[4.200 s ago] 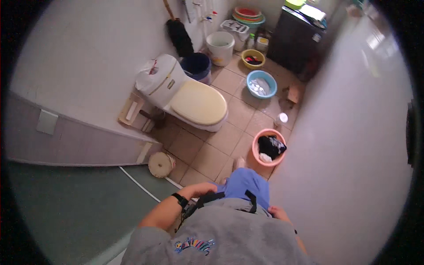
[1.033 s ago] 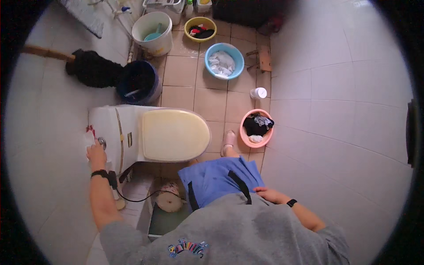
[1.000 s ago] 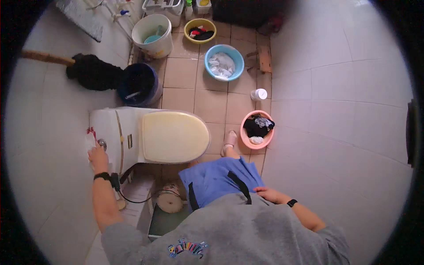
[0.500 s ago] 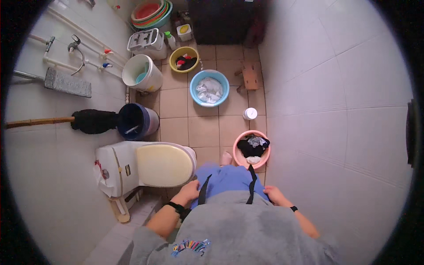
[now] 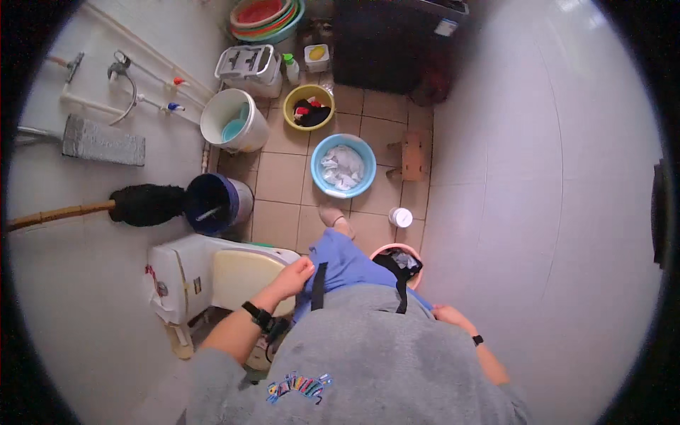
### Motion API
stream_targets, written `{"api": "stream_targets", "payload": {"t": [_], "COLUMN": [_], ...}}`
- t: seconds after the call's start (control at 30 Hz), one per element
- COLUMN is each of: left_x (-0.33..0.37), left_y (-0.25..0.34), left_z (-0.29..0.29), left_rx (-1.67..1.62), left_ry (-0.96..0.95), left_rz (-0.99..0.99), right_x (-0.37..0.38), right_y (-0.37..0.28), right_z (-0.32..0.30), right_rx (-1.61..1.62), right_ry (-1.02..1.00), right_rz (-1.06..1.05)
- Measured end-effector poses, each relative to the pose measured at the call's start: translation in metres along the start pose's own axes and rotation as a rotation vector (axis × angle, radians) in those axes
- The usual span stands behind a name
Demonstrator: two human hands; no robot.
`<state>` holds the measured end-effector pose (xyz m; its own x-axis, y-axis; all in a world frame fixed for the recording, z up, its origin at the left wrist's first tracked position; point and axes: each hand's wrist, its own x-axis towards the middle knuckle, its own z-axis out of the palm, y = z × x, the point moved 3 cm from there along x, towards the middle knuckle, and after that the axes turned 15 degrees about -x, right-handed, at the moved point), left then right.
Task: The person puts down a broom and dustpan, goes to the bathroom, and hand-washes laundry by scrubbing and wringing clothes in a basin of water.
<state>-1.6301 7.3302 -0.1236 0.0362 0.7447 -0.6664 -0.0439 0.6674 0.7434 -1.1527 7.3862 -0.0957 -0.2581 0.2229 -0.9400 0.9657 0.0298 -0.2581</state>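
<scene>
My left hand (image 5: 292, 278) is closed at the left side of the blue trousers (image 5: 343, 263) I wear, its fingertips pinching the cloth. On the other side my right hand (image 5: 455, 318) grips the trousers' edge and draws the cloth outward. Two black straps hang over the front of the trousers. One foot (image 5: 336, 219) is stepped forward onto the tiles, just short of a light-blue basin (image 5: 314, 170) with white laundry (image 5: 343, 167) in it. Close to my right leg stands a pink basin (image 5: 418, 280) holding dark and grey clothes (image 5: 399, 263), partly hidden by my body.
Left of me are a toilet (image 5: 248, 278), a dark-blue bucket (image 5: 212, 204) and a white bucket (image 5: 237, 122). Ahead sit a yellow basin (image 5: 289, 113) of clothes, a small wooden stool (image 5: 412, 156) and a white tub (image 5: 401, 217). A black appliance (image 5: 382, 49) stands at the back.
I have stepped forward, one foot now near the light-blue basin. The pink basin and toilet are more covered by my body. My left hand has moved up and forward.
</scene>
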Motion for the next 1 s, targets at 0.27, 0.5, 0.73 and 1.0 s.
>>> {"api": "stream_targets", "payload": {"t": [0.27, 0.5, 0.73, 1.0], "left_x": [0.062, 0.094, 0.114, 0.114], "left_y": [0.045, 0.06, 0.052, 0.091], "left_z": [-0.008, -0.049, -0.009, 0.15], "left_rx": [0.252, 0.252, -0.338, -0.604], "left_ry": [-0.092, 0.175, 0.77, 0.743], "left_rz": [-0.101, -0.332, -0.029, -0.112], "right_x": [0.03, 0.059, 0.115, 0.146], "right_y": [-0.104, -0.138, -0.189, -0.315], "right_z": [-0.149, -0.279, -0.438, -0.579], "right_rx": [0.775, 0.539, -0.383, -0.815], "right_ry": [0.053, 0.202, 0.054, -0.437], "right_rz": [-0.024, 0.127, 0.06, 0.094]}}
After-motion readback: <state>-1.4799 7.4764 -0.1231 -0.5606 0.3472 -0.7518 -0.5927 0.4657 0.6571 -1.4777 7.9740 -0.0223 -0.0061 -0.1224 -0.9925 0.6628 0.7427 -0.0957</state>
